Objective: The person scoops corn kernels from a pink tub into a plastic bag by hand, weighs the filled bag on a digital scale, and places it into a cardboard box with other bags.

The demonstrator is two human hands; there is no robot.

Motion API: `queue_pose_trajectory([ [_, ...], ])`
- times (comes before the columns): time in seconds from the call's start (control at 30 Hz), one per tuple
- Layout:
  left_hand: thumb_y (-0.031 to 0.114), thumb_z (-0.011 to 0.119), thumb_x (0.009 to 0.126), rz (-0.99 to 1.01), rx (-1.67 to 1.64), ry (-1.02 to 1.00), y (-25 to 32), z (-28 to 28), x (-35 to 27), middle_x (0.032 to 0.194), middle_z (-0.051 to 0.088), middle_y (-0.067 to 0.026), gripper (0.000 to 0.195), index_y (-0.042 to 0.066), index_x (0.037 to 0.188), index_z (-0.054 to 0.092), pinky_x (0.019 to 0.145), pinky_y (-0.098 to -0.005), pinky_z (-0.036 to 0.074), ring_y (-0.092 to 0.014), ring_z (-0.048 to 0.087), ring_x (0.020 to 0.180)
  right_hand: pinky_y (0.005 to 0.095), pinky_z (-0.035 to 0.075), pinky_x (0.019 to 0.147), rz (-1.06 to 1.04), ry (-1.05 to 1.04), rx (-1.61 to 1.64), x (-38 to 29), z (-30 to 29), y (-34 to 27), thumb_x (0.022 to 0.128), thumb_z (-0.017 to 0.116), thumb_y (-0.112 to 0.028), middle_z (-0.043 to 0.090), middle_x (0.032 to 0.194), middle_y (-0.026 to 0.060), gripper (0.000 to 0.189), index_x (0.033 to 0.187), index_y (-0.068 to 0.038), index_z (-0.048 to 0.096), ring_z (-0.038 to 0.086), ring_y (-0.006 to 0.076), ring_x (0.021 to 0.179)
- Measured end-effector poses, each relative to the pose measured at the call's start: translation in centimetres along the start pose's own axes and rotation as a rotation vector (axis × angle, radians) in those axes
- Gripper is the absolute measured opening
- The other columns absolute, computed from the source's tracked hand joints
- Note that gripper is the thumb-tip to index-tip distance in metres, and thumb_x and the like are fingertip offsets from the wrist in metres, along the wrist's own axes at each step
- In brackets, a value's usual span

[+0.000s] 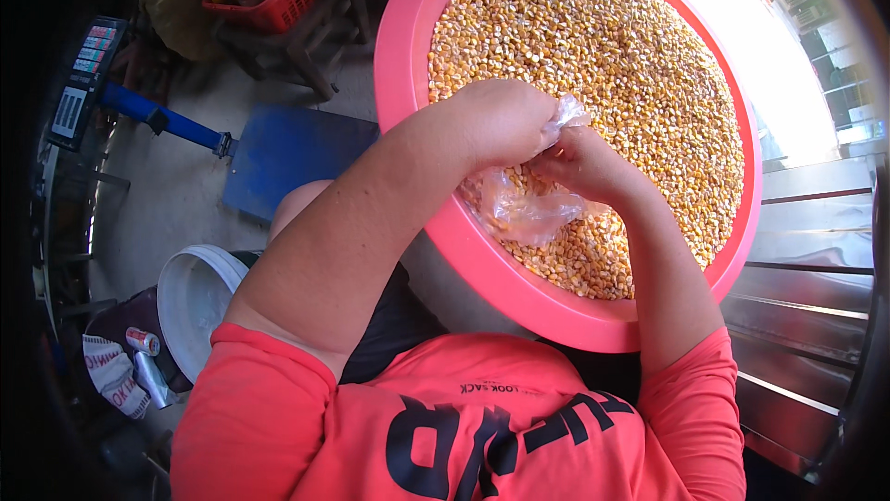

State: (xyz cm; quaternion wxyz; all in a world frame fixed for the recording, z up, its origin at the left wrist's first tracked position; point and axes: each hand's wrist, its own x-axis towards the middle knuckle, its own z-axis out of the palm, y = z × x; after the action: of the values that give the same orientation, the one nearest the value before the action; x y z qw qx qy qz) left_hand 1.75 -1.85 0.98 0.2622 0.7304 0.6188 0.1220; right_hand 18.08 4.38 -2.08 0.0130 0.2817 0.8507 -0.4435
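A large pink plastic tub (455,230) full of dried corn kernels (598,42) stands in front of me. My left hand (511,118) reaches over the kernels and grips the gathered top of a clear plastic bag (532,209). Close against it, my right hand (587,164) has its fingers curled at the same bunched neck. The bag's body hangs below both hands and lies on the corn near the tub's front-left rim. Kernels show through and around the thin film, so how much the bag holds is unclear. My fingertips are partly hidden.
To the left is a blue platform scale (295,153) with a display head (87,80). A red basket (268,7) of bottles sits on a wooden stool (299,49). A white bucket (198,299) lies tipped near a can (142,341). Metal slats (806,285) flank the tub's right.
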Motion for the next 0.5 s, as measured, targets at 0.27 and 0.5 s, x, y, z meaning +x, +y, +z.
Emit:
queue_pose_trajectory([
  [0.27,0.026,0.054,0.087,-0.017,0.009,-0.005,0.18,-0.06,0.08,0.089,0.065,-0.0189,0.026,0.003,0.096,0.062,0.075,-0.0417,0.049,-0.034,0.063,0.085,0.0298,0.051,0.074,-0.015,-0.003,-0.001,-0.09,-0.09,-0.48,0.084,0.061,-0.007,0.068,0.089,0.0070,0.022,0.106,-0.003,0.063,0.062,0.0128,0.082],
  [0.5,0.026,0.054,0.087,-0.013,-0.023,-0.010,0.21,-0.31,-0.06,0.090,0.064,-0.0192,0.026,0.003,0.096,0.062,0.075,-0.0416,0.049,-0.035,0.062,0.085,0.0301,0.050,0.074,0.035,-0.024,0.002,-0.02,-0.11,-0.24,0.083,0.061,-0.006,0.068,0.088,0.0063,0.021,0.104,-0.003,0.063,0.061,0.0127,0.081],
])
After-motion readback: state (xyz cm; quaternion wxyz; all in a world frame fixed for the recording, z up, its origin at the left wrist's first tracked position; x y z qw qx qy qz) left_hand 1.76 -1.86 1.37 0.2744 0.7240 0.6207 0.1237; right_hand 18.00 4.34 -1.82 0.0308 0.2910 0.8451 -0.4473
